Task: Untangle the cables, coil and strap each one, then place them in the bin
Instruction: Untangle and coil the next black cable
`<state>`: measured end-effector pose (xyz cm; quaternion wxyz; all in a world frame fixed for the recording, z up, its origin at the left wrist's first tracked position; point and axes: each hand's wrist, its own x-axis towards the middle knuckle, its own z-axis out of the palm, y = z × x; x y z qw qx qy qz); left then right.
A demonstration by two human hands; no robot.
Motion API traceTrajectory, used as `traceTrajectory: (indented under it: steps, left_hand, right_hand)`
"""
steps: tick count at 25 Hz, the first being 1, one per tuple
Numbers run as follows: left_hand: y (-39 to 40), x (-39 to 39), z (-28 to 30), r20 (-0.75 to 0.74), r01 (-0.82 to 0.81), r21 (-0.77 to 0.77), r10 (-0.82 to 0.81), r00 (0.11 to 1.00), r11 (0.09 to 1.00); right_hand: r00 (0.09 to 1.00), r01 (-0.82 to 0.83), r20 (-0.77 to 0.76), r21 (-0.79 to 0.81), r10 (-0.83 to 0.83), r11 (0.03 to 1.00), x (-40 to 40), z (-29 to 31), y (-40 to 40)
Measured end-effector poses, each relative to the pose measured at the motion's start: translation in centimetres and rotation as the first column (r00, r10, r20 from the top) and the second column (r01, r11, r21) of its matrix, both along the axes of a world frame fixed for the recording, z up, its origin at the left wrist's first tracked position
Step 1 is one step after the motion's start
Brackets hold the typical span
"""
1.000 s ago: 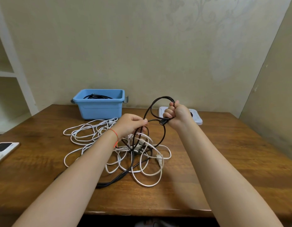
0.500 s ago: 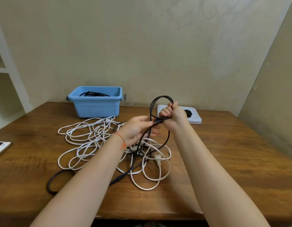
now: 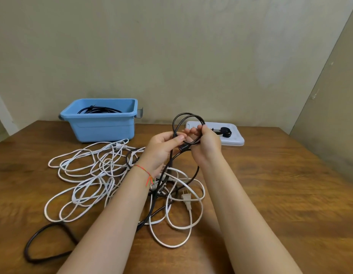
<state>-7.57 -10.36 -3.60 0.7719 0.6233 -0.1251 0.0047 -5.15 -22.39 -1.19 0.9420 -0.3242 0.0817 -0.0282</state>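
Over the brown wooden bench [image 3: 270, 184], both hands, left [image 3: 163, 149] and right [image 3: 206, 144], pinch the thin black cable's loops [image 3: 188, 123], seemingly to keep its coil from springing apart.

Bare wooden tabletop [image 3: 280, 194] lies open on the right. White tangled cables [image 3: 88, 175] sprawl across the left-centre. A blue plastic bin [image 3: 104, 127] blocks the back-left edge; a flat white tray [image 3: 234, 138] sits beyond, back-centre.

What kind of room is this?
Probably a room in someone's home: a wooden table pushed against a patterned papered wall, with a blue bin and a tangle of household cables on it.
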Motion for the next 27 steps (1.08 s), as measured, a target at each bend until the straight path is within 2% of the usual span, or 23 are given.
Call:
traceTrajectory:
  steps: [3,4,6,9,10,11,12,13,14,15,17,18,20,22,23,25,27]
  left_hand:
    - [0.3,-0.9,-0.7,0.063,0.152,0.132,-0.162,0.985,0.979]
    - [0.3,-1.2,-1.0,0.087,0.158,0.205,-0.179,0.980,0.966]
    - [0.0,-1.3,-1.1,0.140,0.039,0.297,-0.084,0.987,0.954]
    - [-0.1,-0.7,-0.9,0.279,-0.230,0.286,0.149,0.949,0.930]
    - [0.0,-0.6,-0.8,0.277,-0.270,0.249,0.199,0.940,0.930]
    - [0.3,-0.3,-0.8,0.221,-0.263,0.167,0.223,0.949,0.950]
    - [0.5,-0.2,-0.7,0.127,-0.211,0.036,0.205,0.970,0.977]
    - [0.8,-0.2,-0.5,0.031,-0.140,-0.125,0.145,0.989,0.982]
    - [1.0,-0.2,-0.4,-0.045,-0.077,-0.287,0.067,0.997,0.955]
    - [1.1,-0.1,-0.2,-0.098,-0.035,-0.418,-0.007,0.995,0.908]
    - [1.1,0.0,0.2,-0.136,0.023,-0.545,-0.115,0.984,0.838]
    - [1.0,0.0,0.3,-0.125,0.044,-0.524,-0.128,0.984,0.851]
    - [0.4,-0.3,0.7,-0.071,0.050,-0.325,-0.077,0.995,0.944]
    - [-0.3,-0.5,0.8,-0.010,0.021,-0.101,-0.022,1.000,0.995]
    - [-0.6,-0.6,0.9,0.011,-0.001,-0.045,0.001,1.000,0.999]
    - [-1.0,-0.5,1.3,0.004,-0.083,-0.068,0.083,0.997,0.994]
    - [-0.4,0.5,1.5,-0.086,-0.197,-0.183,0.184,0.979,0.963]
  right_hand:
    - [0.999,0.034,-0.014,0.063,-0.033,0.997,-0.4,-0.8,0.0]
    - [0.999,0.037,-0.029,0.077,-0.035,0.996,-0.5,-1.1,0.1]
    - [0.998,0.027,-0.054,0.108,-0.021,0.994,-0.6,-1.4,0.4]
    - [0.998,-0.046,0.043,0.034,0.044,0.998,-1.0,-1.4,0.5]
    - [0.996,-0.049,0.071,-0.079,0.055,0.996,-1.1,-1.5,0.4]
    - [0.995,-0.017,0.092,-0.271,0.043,0.962,-1.2,-1.7,0.2]
    - [0.994,0.047,0.112,-0.498,0.011,0.866,-1.1,-2.0,0.0]
    - [0.991,0.106,0.135,-0.688,-0.017,0.718,-1.3,-2.2,-0.1]
    - [0.986,0.155,0.160,-0.797,-0.044,0.584,-1.4,-2.5,-0.1]
    - [0.982,0.182,0.180,-0.839,-0.056,0.512,-1.6,-2.5,0.0]
    - [0.976,0.215,0.207,-0.870,-0.067,0.444,-2.1,-2.7,0.3]
    - [0.972,0.234,0.220,-0.892,-0.080,0.388,-2.1,-2.9,0.5]
    - [0.966,0.258,0.240,-0.922,-0.099,0.289,-2.3,-3.1,0.8]
    - [0.965,0.259,0.241,-0.935,-0.101,0.244,-2.4,-3.0,0.8]
    - [0.966,0.256,0.239,-0.935,-0.098,0.246,-2.5,-2.8,0.7]
    - [0.968,0.251,0.238,-0.916,-0.080,0.313,-2.5,-2.7,0.6]
    - [0.977,0.204,0.215,-0.917,-0.006,0.344,-2.7,-2.5,0.2]
